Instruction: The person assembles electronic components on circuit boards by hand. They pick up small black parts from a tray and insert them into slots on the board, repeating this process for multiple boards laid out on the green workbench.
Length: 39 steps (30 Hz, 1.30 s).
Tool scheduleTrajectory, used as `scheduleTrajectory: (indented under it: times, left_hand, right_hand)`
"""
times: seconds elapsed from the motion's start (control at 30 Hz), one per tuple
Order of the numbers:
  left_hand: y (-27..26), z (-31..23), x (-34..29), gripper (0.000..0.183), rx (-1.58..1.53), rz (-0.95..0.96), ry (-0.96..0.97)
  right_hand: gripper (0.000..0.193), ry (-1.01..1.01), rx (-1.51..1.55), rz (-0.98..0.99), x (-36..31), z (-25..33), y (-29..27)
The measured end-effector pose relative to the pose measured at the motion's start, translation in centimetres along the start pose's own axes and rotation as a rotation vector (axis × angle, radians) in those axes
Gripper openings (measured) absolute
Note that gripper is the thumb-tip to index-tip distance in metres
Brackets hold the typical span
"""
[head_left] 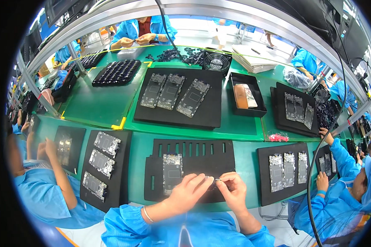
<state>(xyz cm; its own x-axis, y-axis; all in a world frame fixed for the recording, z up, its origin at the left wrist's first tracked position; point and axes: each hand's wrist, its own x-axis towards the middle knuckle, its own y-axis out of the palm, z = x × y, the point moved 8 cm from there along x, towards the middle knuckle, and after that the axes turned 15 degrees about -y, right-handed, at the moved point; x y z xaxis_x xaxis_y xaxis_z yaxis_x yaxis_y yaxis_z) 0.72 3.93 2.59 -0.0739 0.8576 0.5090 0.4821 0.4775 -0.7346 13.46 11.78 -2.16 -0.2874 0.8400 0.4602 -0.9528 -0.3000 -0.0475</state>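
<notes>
In front of me lies a black slotted foam pad (212, 158). On its left part rests a silver phone mid-frame with electronics (172, 166), its lower right edge close under my left wrist. My left hand (189, 190) reaches over the pad, fingers pressed together and pointing right. My right hand (233, 191) meets it there, thumb and forefinger pinched. Between the fingertips is a small dark piece with a light glint, mostly hidden, so its kind cannot be made out. Both hands hover near the pad's lower right part.
Three phone frames lie on a black pad (123, 164) at left; another such pad (261, 173) is at right. Across the bench are stacked foam pads (212, 117), an open black box (259, 112) and a small fan (217, 61). Co-workers sit on both sides and opposite. A black cable (309, 185) hangs at right.
</notes>
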Motion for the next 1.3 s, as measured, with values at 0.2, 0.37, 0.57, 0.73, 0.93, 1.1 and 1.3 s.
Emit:
scheduleTrajectory:
  times: [0.2, 0.37, 0.57, 0.73, 0.93, 1.1, 1.3]
  left_hand:
    - [-0.2, 0.0, 0.0, 0.052, -0.019, -0.008, -0.021]
    - [0.0, -0.1, -0.1, 0.054, -0.038, 0.013, -0.018]
    - [-0.2, -0.2, -0.3, 0.054, -0.039, 0.028, -0.026]
    - [-0.3, 0.0, -0.4, 0.055, -0.063, 0.050, -0.042]
    - [-0.3, -0.1, -0.6, 0.053, -0.051, 0.024, -0.024]
    - [-0.3, 0.0, -1.0, 0.049, -0.061, -0.001, 0.007]
    - [-1.0, 0.9, -1.5, 0.047, -0.098, -0.033, 0.011]
  right_hand:
    - [0.016, 0.006, -0.047, 0.053, -0.1, 0.3, 0.0]
    - [0.017, -0.001, -0.054, 0.041, -0.5, 0.2, -0.4]
    - [0.017, 0.024, -0.035, 0.038, -0.6, 0.4, -0.4]
    - [0.016, 0.039, -0.007, 0.057, -0.7, 0.3, -0.5]
    - [0.016, 0.018, -0.017, 0.063, -0.8, 0.5, -0.4]
    - [0.015, -0.011, -0.001, 0.067, -1.0, 1.2, 0.0]
    - [0.015, 0.106, 0.070, 0.208, -0.2, 1.0, 0.3]
